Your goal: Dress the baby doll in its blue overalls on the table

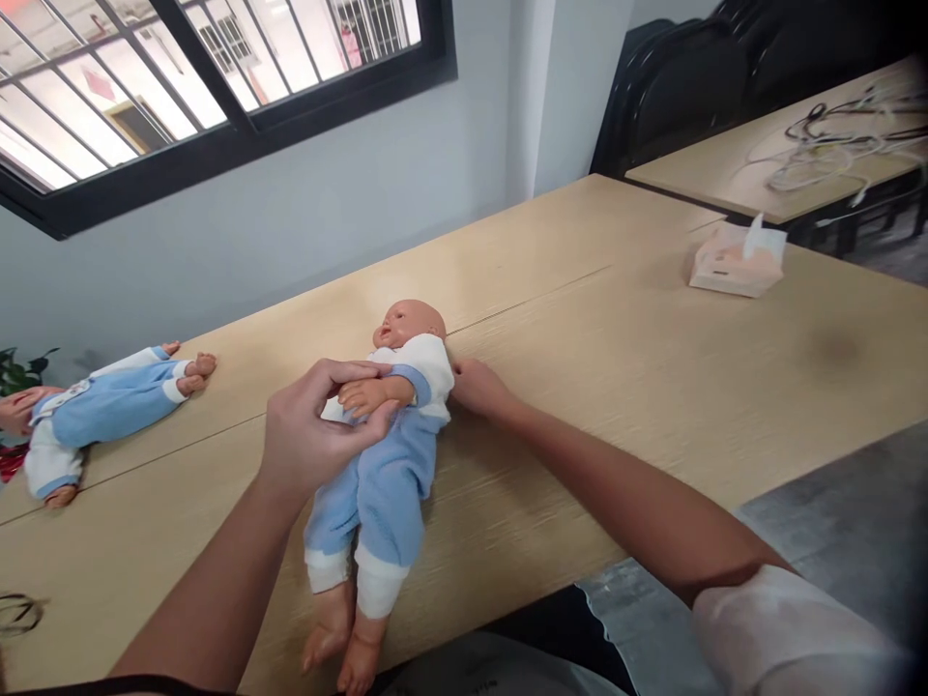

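A baby doll (391, 474) in a white and light-blue outfit lies on its back on the table, head away from me and bare feet towards me. My left hand (311, 416) is closed around the doll's forearm and hand, thumb below and fingers above, over its chest. At the doll's shoulder, on the right side, my right hand (482, 387) is curled against the white top. Its fingertips are hidden behind the doll.
A second doll (116, 396), dressed alike, lies at the left of the table (551, 464). On the right stands a tissue box (736, 266). Tangled cables (826, 145) lie on another table, near black chairs (681, 97). A dark loop-shaped item (20, 611) sits at the left edge.
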A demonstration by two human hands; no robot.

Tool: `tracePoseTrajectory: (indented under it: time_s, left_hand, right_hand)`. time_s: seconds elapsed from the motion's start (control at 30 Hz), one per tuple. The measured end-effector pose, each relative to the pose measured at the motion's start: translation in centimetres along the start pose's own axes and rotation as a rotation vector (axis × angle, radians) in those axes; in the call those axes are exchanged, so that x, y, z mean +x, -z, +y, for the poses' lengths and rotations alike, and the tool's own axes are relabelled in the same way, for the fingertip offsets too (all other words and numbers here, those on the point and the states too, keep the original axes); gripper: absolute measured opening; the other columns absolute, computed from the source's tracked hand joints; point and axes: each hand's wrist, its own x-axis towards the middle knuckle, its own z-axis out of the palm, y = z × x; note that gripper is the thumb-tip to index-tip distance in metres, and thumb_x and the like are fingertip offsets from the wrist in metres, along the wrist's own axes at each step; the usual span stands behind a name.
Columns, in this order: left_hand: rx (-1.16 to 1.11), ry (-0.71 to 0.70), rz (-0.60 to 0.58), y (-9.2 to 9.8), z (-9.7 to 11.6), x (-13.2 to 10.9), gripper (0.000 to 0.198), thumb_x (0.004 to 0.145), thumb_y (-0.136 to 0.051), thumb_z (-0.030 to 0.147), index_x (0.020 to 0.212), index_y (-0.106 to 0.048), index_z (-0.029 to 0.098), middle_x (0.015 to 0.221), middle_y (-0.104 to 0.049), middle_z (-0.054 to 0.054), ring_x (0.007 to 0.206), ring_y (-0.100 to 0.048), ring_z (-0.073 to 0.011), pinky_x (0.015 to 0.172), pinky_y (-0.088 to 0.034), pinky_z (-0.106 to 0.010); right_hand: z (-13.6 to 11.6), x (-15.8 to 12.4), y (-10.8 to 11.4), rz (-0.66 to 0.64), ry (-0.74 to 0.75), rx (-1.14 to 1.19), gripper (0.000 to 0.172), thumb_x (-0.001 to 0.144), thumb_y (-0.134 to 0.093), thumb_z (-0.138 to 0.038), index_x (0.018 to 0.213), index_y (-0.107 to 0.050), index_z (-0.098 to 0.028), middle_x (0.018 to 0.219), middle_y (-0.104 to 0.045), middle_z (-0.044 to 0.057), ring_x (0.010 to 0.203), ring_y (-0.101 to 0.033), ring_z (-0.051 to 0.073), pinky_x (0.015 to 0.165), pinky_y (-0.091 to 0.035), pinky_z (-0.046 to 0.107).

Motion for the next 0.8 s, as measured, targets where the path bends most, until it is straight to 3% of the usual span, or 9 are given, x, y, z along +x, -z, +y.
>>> tracePoseTrajectory:
  time_s: [0.1, 0.2, 0.27, 0.4, 0.53, 0.63, 0.7, 0.8]
  left_hand:
    - [0.013, 0.009, 0.009, -0.4, -0.3, 0.1, 0.029, 0.08, -0.081, 0.024, 0.106, -0.068, 0.021, 0.112, -0.079, -0.006, 0.106, -0.077, -0.0256, 0.094, -0.065, -0.043]
    - [0.008, 0.017, -0.005, -0.8, -0.5, 0.2, 0.029, 0.081, -0.08, 0.026, 0.107, -0.068, 0.022, 0.113, -0.079, -0.006, 0.107, -0.077, -0.0253, 0.095, -0.064, -0.043]
    - [0.001, 0.01, -0.02, -1.0, -0.5, 0.2, 0.029, 0.082, -0.08, 0.026, 0.107, -0.067, 0.022, 0.113, -0.079, -0.006, 0.107, -0.077, -0.0251, 0.096, -0.064, -0.042]
    - [0.018, -0.032, -0.041, -1.2, -0.3, -0.1, 0.029, 0.081, -0.081, 0.025, 0.106, -0.067, 0.022, 0.112, -0.08, -0.006, 0.107, -0.077, -0.0246, 0.094, -0.064, -0.041]
    - [0.011, -0.019, -0.044, -1.2, -0.5, -0.5, 0.028, 0.081, -0.08, 0.026, 0.106, -0.066, 0.022, 0.111, -0.08, -0.005, 0.107, -0.077, -0.0247, 0.094, -0.065, -0.041]
    - [0.043, -0.042, -0.07, -1.1, -0.6, -0.7, 0.029, 0.082, -0.079, 0.027, 0.107, -0.067, 0.022, 0.112, -0.08, -0.005, 0.105, -0.078, -0.024, 0.093, -0.065, -0.04]
    - [0.069, -0.085, -0.092, -1.1, -0.5, -0.7, 0.03, 0.082, -0.079, 0.027, 0.108, -0.067, 0.022, 0.112, -0.081, -0.005, 0.104, -0.078, -0.0234, 0.092, -0.064, -0.039]
    - [0.092, -0.136, -0.109, -1.3, -0.3, -0.8, 0.028, 0.083, -0.077, 0.027, 0.108, -0.066, 0.023, 0.11, -0.081, -0.005, 0.101, -0.078, -0.0227, 0.091, -0.064, -0.038]
  right_hand:
    - [-0.4, -3.7, 0.2, 0.166, 0.125, -0.051, 0.049, 0.104, -0.037, -0.054, 0.083, -0.065, -0.02, 0.077, -0.064, 0.006, 0.077, -0.057, 0.023, 0.068, -0.04, 0.033]
    - [-0.6, -7.1, -0.9, 0.11, 0.412, -0.147, 0.032, 0.099, -0.056, -0.05, 0.104, -0.071, -0.023, 0.104, -0.067, 0.008, 0.087, -0.06, 0.022, 0.078, -0.046, 0.035]
    - [-0.6, -8.2, -1.9, 0.058, 0.501, -0.171, 0.022, 0.097, -0.063, -0.041, 0.113, -0.07, -0.026, 0.117, -0.066, 0.009, 0.096, -0.062, 0.024, 0.086, -0.047, 0.038]
    - [0.1, -8.4, -2.2, 0.045, 0.392, 0.0, 0.012, 0.099, -0.058, -0.035, 0.101, -0.064, -0.025, 0.107, -0.065, 0.007, 0.092, -0.059, 0.022, 0.08, -0.048, 0.036]
    - [1.6, -8.7, -0.9, -0.093, 0.178, 0.276, 0.031, 0.101, -0.054, -0.055, 0.097, -0.061, -0.025, 0.091, -0.061, 0.003, 0.08, -0.054, 0.019, 0.069, -0.045, 0.031]
    - [2.5, -8.2, -0.5, -0.155, 0.031, 0.358, 0.035, 0.1, -0.052, -0.057, 0.101, -0.065, -0.024, 0.087, -0.059, 0.002, 0.075, -0.053, 0.019, 0.065, -0.044, 0.031]
    - [2.9, -7.4, -0.8, -0.084, 0.025, 0.327, 0.027, 0.096, -0.057, -0.046, 0.108, -0.065, -0.024, 0.094, -0.062, 0.003, 0.079, -0.055, 0.019, 0.069, -0.046, 0.032]
    - [2.9, -6.6, -1.2, 0.189, 0.093, 0.143, 0.027, 0.085, -0.066, -0.034, 0.109, -0.065, -0.021, 0.101, -0.063, 0.006, 0.09, -0.056, 0.021, 0.082, -0.049, 0.036]
